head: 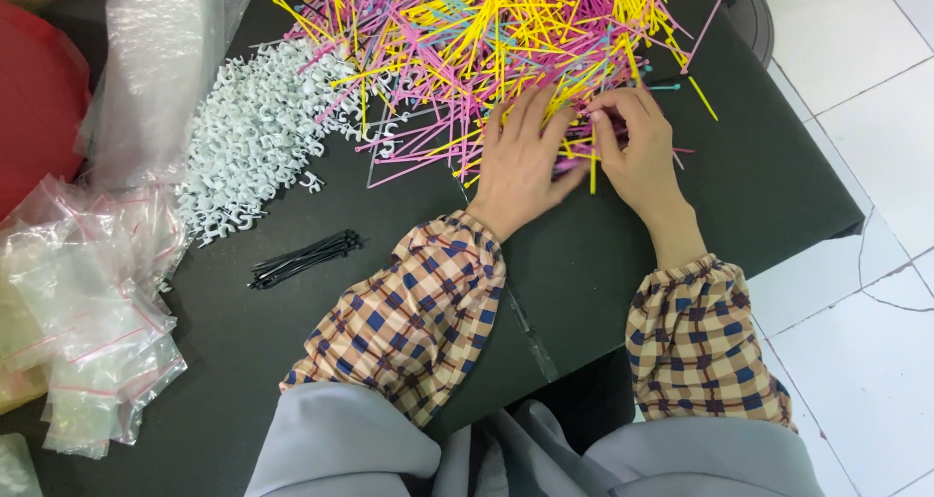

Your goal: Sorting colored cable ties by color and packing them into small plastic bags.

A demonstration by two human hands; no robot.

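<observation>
White plastic clips (255,137) heaped beside a black tie bundle (305,258), clear zip bags (88,312) at the bench (778,186) edge.

A dark, matte table (778,176) fills most of the view, its right edge running slantwise down from the top toward a near right corner. A seam crosses its top near the front edge. Past that right edge lies a floor of pale, glossy tiles (856,361) with thin grey joints. Even, soft light falls over the surface without hard shadows.
</observation>
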